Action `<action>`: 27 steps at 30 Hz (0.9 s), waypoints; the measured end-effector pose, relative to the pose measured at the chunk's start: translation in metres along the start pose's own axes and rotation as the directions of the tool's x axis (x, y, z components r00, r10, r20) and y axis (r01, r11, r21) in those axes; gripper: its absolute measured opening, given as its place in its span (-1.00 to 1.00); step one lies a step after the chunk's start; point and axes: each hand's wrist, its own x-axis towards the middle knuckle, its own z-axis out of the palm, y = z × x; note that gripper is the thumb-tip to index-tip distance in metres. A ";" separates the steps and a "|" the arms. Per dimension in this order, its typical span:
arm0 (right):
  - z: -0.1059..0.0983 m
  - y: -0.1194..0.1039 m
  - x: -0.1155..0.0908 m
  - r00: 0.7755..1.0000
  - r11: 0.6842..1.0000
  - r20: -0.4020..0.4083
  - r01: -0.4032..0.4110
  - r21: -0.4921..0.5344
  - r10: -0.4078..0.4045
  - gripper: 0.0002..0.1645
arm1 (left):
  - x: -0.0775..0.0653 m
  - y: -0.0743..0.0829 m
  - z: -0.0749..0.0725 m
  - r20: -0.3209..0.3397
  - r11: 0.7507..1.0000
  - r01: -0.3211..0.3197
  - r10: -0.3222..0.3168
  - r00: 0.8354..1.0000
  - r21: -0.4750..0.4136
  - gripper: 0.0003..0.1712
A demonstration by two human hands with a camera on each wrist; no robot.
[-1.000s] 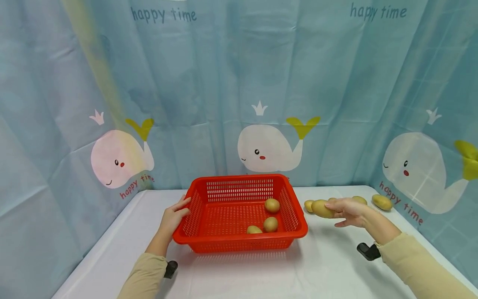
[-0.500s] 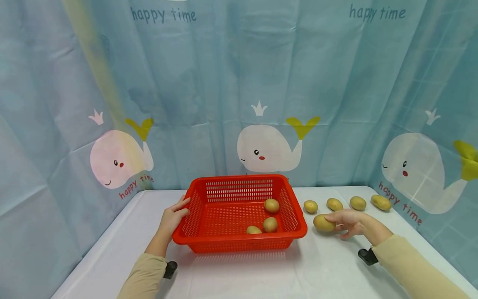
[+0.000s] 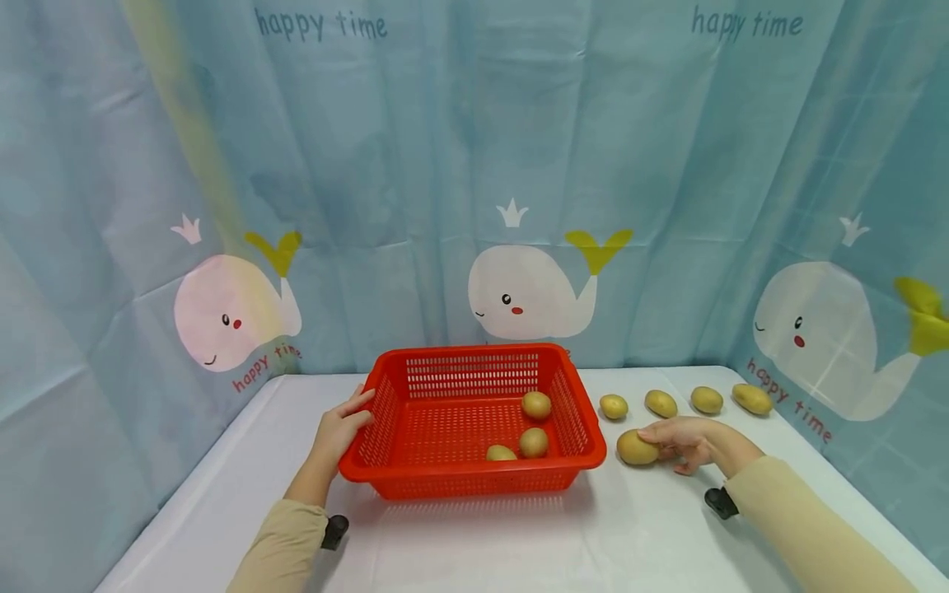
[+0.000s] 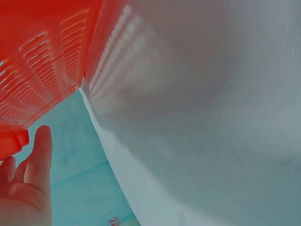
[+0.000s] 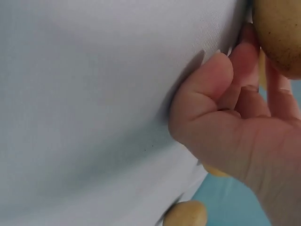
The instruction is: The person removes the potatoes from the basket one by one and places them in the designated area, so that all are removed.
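Held by the right hand, one potato is at that hand's left side, between it and the red basket. Fingers pinch its right end, and I can't tell if it sits on the white table or a bit above. Its long way seems to go left to right, so its free end points at the basket. The left hand is much farther off, touching the basket's left side with straight fingers.

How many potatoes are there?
8: three potatoes in the red basket, four in a row on the table, one held by the right hand. More might hide behind the basket's front wall.
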 end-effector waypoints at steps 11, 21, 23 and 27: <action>0.003 0.000 0.002 1.000 0.997 0.012 0.011 -0.083 -0.010 -0.58 | -0.001 0.001 0.000 0.010 1.000 0.010 -0.010 1.000 -0.008 -0.37; 0.005 -0.003 0.000 0.999 1.000 -0.038 -0.019 -0.016 0.018 -0.80 | 0.000 0.000 -0.001 0.004 1.000 0.009 -0.009 1.000 -0.002 -0.36; 0.004 -0.003 -0.001 0.999 1.000 -0.032 -0.017 -0.001 0.017 -0.80 | 0.000 0.000 -0.001 0.003 1.000 0.008 -0.008 1.000 -0.002 -0.36; 0.002 -0.003 -0.002 1.000 1.000 -0.017 -0.005 -0.002 0.005 -0.66 | 0.000 0.000 0.000 0.006 1.000 0.008 -0.008 1.000 -0.008 -0.36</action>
